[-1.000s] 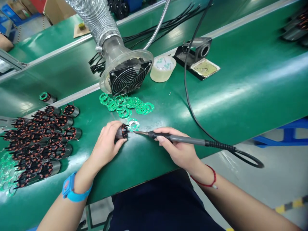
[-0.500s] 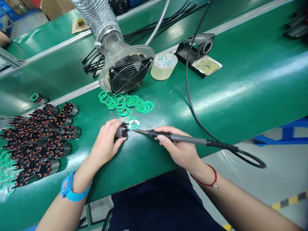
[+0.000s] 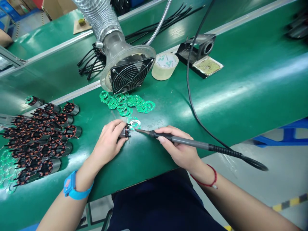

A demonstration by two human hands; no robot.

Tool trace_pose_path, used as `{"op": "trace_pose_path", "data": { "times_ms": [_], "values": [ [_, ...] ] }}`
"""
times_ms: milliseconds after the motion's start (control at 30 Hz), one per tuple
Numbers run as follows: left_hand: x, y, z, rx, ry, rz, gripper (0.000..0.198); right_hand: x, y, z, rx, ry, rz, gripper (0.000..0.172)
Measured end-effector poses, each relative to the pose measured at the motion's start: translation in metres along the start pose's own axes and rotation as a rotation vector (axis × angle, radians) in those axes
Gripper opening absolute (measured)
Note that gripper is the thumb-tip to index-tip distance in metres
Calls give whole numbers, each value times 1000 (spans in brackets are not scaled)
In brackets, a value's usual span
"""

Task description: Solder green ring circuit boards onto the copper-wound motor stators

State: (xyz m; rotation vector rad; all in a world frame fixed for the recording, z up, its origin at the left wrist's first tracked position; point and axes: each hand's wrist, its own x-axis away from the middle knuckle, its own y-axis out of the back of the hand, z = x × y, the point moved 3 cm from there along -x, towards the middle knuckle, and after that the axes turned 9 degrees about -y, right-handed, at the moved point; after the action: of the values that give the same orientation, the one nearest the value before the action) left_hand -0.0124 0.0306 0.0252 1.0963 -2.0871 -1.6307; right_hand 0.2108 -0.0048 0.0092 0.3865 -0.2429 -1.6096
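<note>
My left hand (image 3: 110,136) is closed around a motor stator (image 3: 123,132), a dark metal cylinder lying on its side with its wound end facing right. In my right hand (image 3: 179,146) is a soldering iron (image 3: 190,141), gripped like a pen and pointing left. Its tip is close to the stator's end, by a ring-shaped circuit board (image 3: 136,124) with a pale face; whether they touch I cannot tell. Just beyond lies a loose pile of green ring-shaped circuit boards (image 3: 127,102).
Many wound stators (image 3: 48,138) stand grouped at the left. A fume extractor (image 3: 130,69) hangs over the bench (image 3: 240,83). Behind are a tape roll (image 3: 165,67) and an iron stand (image 3: 202,54). The iron's cable (image 3: 189,86) loops across the right; black leads (image 3: 92,62) lie at the back.
The stator in my left hand has turned slightly, showing its wound end differently. The soldering iron stays near it, its cable end dipping a little. The whole view has shifted slightly.
</note>
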Motion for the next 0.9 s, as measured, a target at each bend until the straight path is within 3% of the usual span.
{"op": "trace_pose_path", "data": {
  "times_ms": [467,900],
  "values": [
    [1,0,-3,56,-12,-103,46,3,4,4,-35,23,-83,11],
    [-1,-4,-5,-60,-17,-12,41,2,2,4,6,23,-44,11]
  ]
}}
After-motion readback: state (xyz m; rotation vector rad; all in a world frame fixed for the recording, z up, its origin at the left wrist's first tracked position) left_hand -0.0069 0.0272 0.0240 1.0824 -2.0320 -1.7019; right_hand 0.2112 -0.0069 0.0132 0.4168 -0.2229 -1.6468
